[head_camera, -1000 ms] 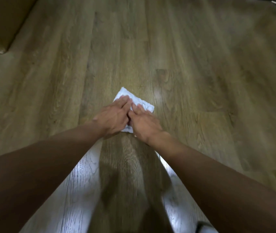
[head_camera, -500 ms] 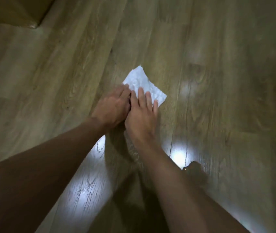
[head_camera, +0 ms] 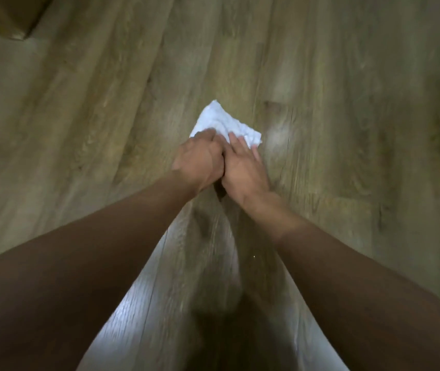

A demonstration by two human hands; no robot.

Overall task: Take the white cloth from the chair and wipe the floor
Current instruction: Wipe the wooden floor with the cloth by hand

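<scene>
Now right hand [head_camera: 243, 167] presses flat on white cloth [head_camera: 221, 119], corner pointing away; left hand [head_camera: 200, 159] unclear.

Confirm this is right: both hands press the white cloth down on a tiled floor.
Wrong in one respect: the floor is wood-grain planks, not tiles, as the head view shows. The rest holds: the left hand and right hand both press the white cloth down on it.

The white cloth [head_camera: 220, 121] has slid away from the person. A second ago it lay well short of the dark knot [head_camera: 272, 105]; now it sits just left of the knot, almost level with it. The left hand [head_camera: 200, 159] and right hand [head_camera: 243, 167] travelled with it, and more cloth shows past the fingertips.
</scene>
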